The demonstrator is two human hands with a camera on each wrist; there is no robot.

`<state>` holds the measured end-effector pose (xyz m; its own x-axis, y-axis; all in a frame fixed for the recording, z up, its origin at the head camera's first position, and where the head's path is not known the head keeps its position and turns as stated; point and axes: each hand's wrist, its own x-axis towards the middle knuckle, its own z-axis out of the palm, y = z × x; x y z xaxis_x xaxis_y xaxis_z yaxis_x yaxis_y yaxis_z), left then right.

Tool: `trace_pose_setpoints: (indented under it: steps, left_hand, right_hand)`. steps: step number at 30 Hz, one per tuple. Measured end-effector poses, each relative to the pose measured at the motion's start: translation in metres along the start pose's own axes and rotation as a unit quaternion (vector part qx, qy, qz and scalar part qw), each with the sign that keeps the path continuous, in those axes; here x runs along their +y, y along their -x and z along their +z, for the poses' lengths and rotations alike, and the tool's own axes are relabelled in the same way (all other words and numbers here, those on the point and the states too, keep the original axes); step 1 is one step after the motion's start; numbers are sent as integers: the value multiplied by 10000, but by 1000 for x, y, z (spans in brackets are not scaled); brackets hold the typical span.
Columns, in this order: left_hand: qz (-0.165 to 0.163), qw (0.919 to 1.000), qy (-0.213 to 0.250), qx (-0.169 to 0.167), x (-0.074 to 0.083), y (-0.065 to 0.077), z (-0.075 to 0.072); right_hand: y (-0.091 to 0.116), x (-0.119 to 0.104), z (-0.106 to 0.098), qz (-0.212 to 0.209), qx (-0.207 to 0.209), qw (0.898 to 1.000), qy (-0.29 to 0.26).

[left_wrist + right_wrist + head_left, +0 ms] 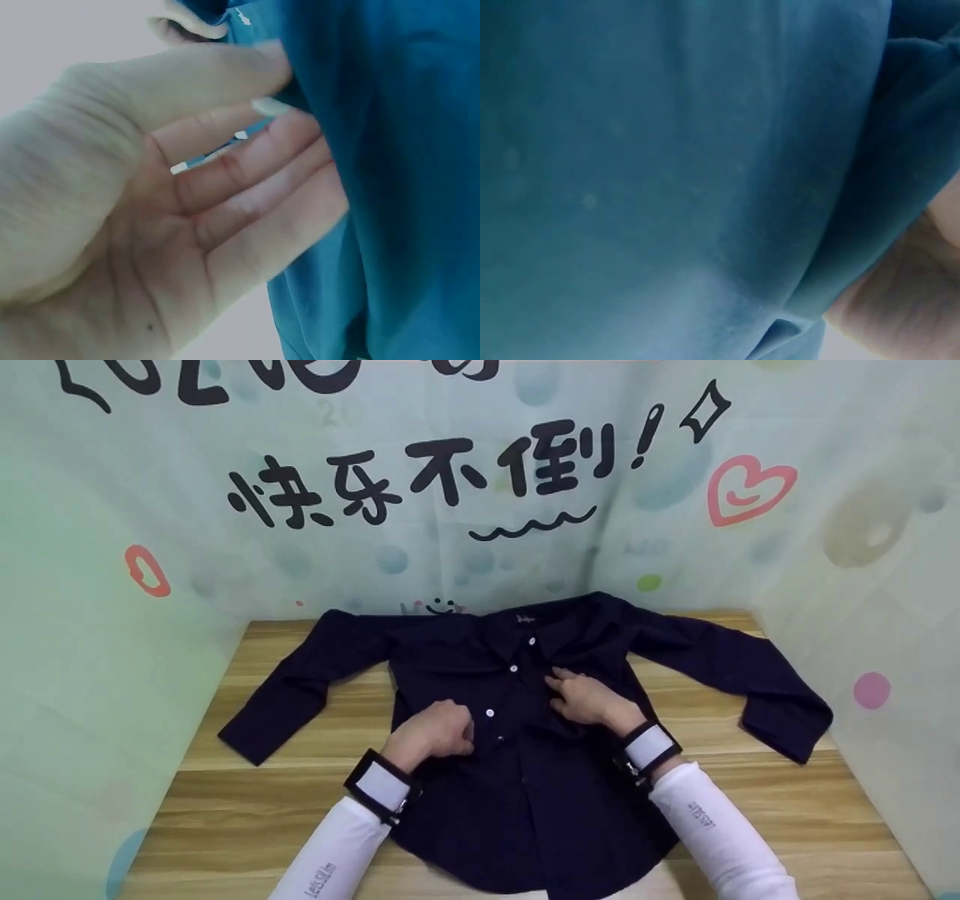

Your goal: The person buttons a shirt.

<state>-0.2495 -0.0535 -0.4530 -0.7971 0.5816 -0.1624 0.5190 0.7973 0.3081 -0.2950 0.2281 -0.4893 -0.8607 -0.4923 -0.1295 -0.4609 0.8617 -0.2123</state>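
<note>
A dark navy button-up shirt (465, 817) lies spread front side up, its collar at the far end and both sleeves out to the sides. My left hand (439, 729) is over the left part of its front, beside the white buttons (490, 712). In the left wrist view, thumb and index finger pinch a fold of the shirt (405, 180), with the other fingers behind. My right hand (589, 699) rests on the other front panel below the collar, fingers extended and thumb apart. Cloth hides its fingers in the right wrist view.
Beneath the shirt is a wood-grain table (217, 817). A pale printed curtain (450, 562) with black lettering stands along the back and both sides. The left sleeve (289, 701) lies near the table's left edge, and the right sleeve (780, 690) reaches the right edge.
</note>
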Motion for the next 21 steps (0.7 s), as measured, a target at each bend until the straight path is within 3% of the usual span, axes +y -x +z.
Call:
trace_pose_setpoints:
  steps: [4, 8, 14, 18, 21]
  left_hand:
    - [39, 9972, 166, 723, 6, -17, -2]
    - [-23, 9918, -207, 1260, 12, -37, 2]
    - [-414, 9876, -720, 1334, 19, -58, 13]
    - [-635, 9846, -920, 1342, 20, -63, 22]
    - [-617, 9819, -1010, 1482, 21, -64, 26]
  right_hand:
    - [0, 1, 0, -35, 6, 10000, -34]
    - [0, 1, 1, -25, -4, 10000, -46]
    - [0, 1, 1, 63, -19, 9999, -106]
    - [0, 1, 1, 20, -39, 10000, -67]
    - [0, 1, 0, 30, -40, 10000, -40]
